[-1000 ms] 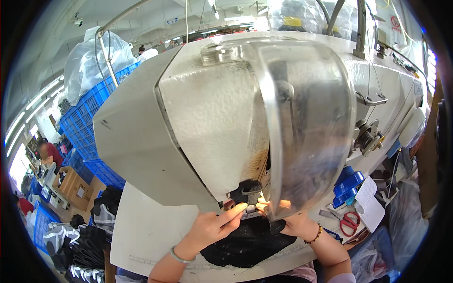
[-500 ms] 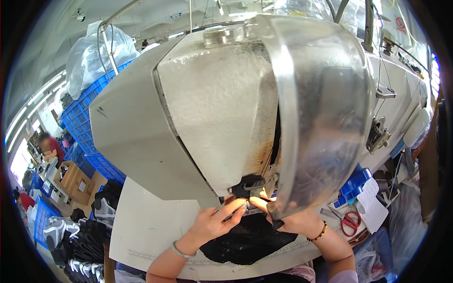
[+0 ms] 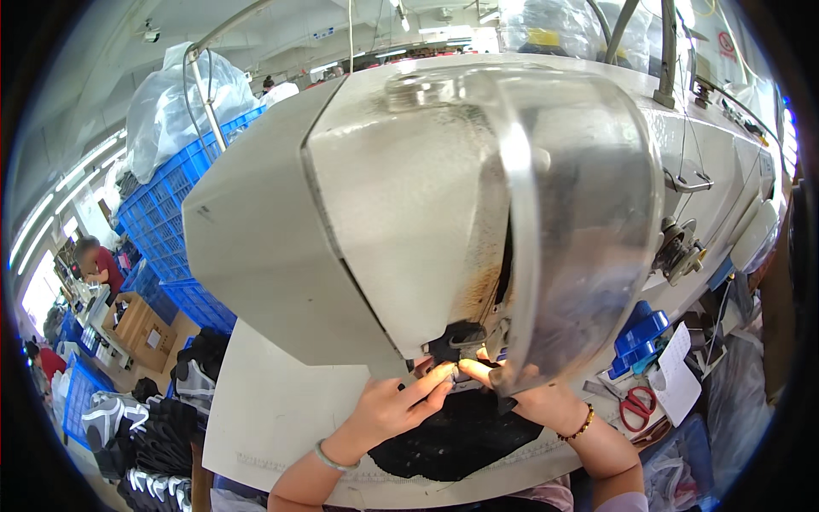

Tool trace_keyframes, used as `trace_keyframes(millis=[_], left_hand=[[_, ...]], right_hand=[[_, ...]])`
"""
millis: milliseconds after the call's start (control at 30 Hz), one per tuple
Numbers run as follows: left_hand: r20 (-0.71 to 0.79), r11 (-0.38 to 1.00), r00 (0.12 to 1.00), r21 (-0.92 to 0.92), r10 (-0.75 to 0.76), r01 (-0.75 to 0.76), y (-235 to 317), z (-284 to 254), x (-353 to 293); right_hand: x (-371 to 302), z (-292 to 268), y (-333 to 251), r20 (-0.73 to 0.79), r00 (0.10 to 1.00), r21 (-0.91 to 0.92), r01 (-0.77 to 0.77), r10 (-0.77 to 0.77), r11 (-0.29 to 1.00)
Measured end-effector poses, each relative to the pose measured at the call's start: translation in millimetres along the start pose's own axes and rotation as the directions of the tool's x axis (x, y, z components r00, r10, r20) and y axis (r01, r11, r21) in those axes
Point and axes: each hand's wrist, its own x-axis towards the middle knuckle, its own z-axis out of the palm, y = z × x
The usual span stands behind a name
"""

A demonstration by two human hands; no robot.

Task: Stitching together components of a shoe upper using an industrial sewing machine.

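Under the head of a grey sewing machine (image 3: 401, 196), my two hands meet beside the lit needle area. My left hand (image 3: 394, 411) has its thumb and fingers drawn together in a pinch; a small thing at the tips is too hidden to name. From the other side my right hand (image 3: 550, 404) points its index finger to the same spot, its other fingers curled and partly covered by the clear plastic shield (image 3: 589, 230). A black fabric piece (image 3: 452, 437) lies flat between my wrists on the pale machine table (image 3: 281, 401).
Red-handled scissors (image 3: 637, 408), a paper sheet (image 3: 674, 375) and a blue plastic holder (image 3: 640, 339) lie at the right. Black-and-white shoe uppers (image 3: 153, 427) are piled at the left, below blue crates (image 3: 175, 209). A person (image 3: 104, 266) sits farther off, near a cardboard box (image 3: 141, 331).
The view has shifted, so the machine sits slightly lower and more to the right. My left fingers have closed up more; my right hand keeps nearly the same pose by the needle area.
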Motion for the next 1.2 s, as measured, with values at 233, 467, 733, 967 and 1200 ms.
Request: trace_keyframes(millis=[233,467,733,967,1200], left_hand=[[0.001,0.998,0.999,-0.043,-0.053,0.053,7.5,1.7,-3.8],[-0.019,0.998,0.999,0.056,-0.026,0.027,1.9,3.1,-5.4],[0.016,0.996,0.996,-0.02,-0.088,0.088,-2.3,5.4,-6.7],[-0.011,0.991,0.997,-0.111,-0.077,0.075,-5.9,3.8,-1.8],[-0.026,0.996,0.999,-0.08,-0.039,0.037,-3.3,2.1,4.4]], right_hand=[[1.8,0.3,18.1,-0.089,0.995,0.181,0.051,-0.035,0.982],[-7.9,17.2,25.5,-0.174,0.976,-0.279,0.081,-0.133,0.957],[-11.8,26.7,30.1,-0.291,0.954,0.077,0.095,-0.068,0.992],[-4.3,5.3,8.1,-0.392,0.906,-0.044,0.153,-0.157,0.987],[-2.9,2.5,7.0,-0.329,0.944,0.078,0.054,-0.025,0.995]])
